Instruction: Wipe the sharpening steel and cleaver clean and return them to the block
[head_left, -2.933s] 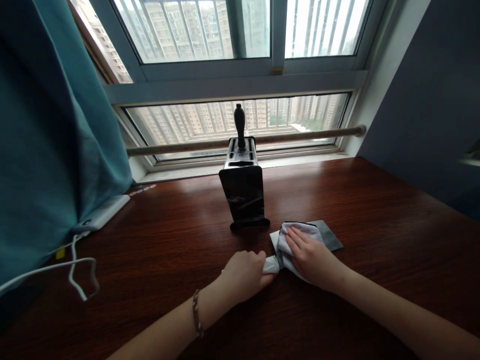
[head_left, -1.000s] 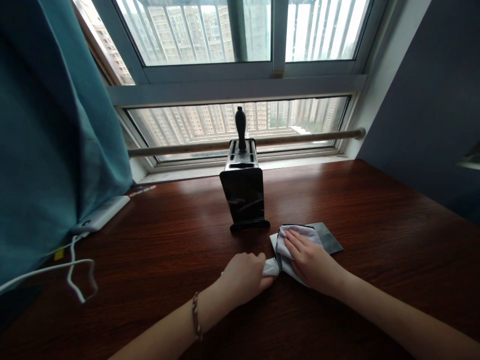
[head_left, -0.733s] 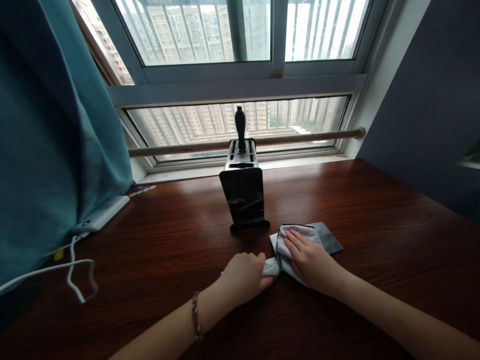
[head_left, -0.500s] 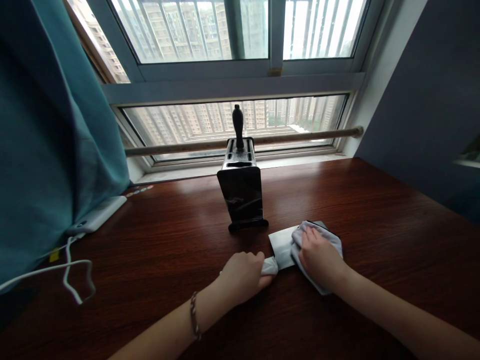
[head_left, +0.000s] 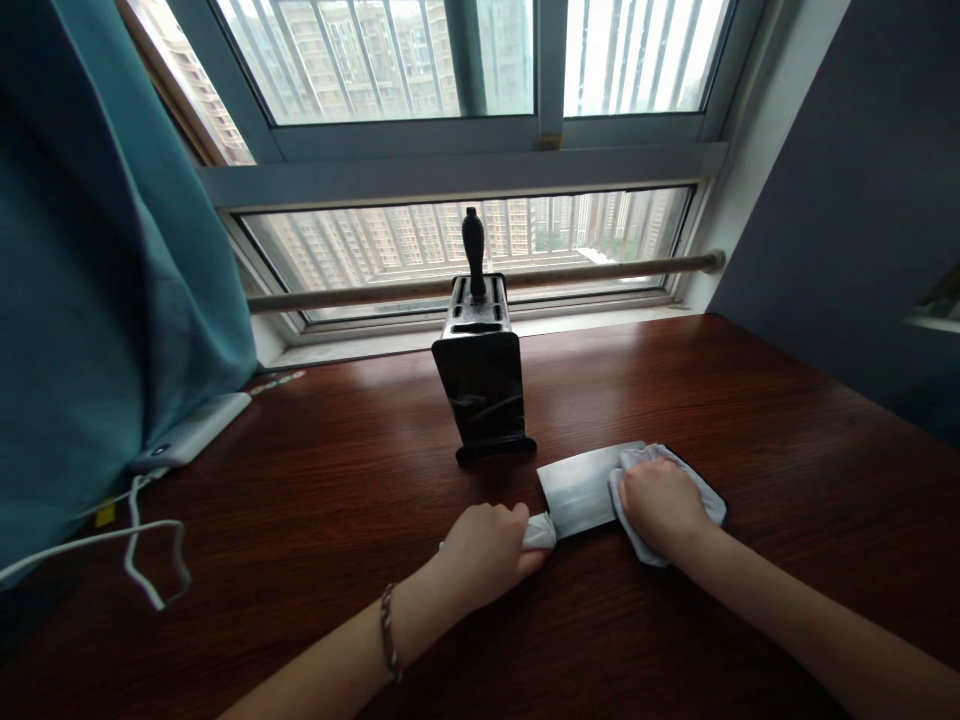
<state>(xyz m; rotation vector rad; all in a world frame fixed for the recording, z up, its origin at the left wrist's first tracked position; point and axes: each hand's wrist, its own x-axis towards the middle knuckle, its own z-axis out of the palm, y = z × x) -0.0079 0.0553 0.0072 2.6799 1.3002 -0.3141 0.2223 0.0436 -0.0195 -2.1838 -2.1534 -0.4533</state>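
Cleaver (head_left: pixel 577 490), one, lower right of centre, flat on dark wooden table (head_left: pixel 337 440); blade stiff, smooth, probably fairly heavy; cutting edge hard to make out. Wrapped handle (head_left: pixel 539 532): proper hold, clasped by left hand (head_left: pixel 484 550). Right hand (head_left: pixel 664 500): grasping soft cloth (head_left: pixel 706 496) over blade's outer end.

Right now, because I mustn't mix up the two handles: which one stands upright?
The dark handle, rising from the slotted block. The white handle is gripped by the left hand, low over the table.
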